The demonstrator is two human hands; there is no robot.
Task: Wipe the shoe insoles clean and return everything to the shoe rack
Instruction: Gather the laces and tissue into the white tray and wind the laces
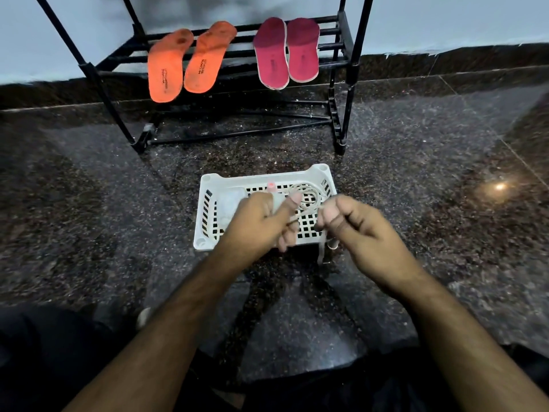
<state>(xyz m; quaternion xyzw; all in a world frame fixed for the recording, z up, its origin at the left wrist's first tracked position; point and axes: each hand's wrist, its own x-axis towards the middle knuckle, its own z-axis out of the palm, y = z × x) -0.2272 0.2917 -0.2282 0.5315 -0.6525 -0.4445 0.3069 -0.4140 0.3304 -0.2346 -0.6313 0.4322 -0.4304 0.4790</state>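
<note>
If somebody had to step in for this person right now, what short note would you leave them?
Left hand: fingers curled around a pale cord, held over the white basket.
Right hand: fingers curled, pinching the other end of the same cord, which hangs below the fist.
Orange insoles and pink insoles: both pairs lie on a shelf of the black shoe rack.
Basket: on the floor in front of the rack, holding the coiled cord and a pale bottle.
Done: insoles appear back on the rack; whether they are wiped, I cannot tell.
Left: probably put the cord down and return the basket to the rack.
</note>
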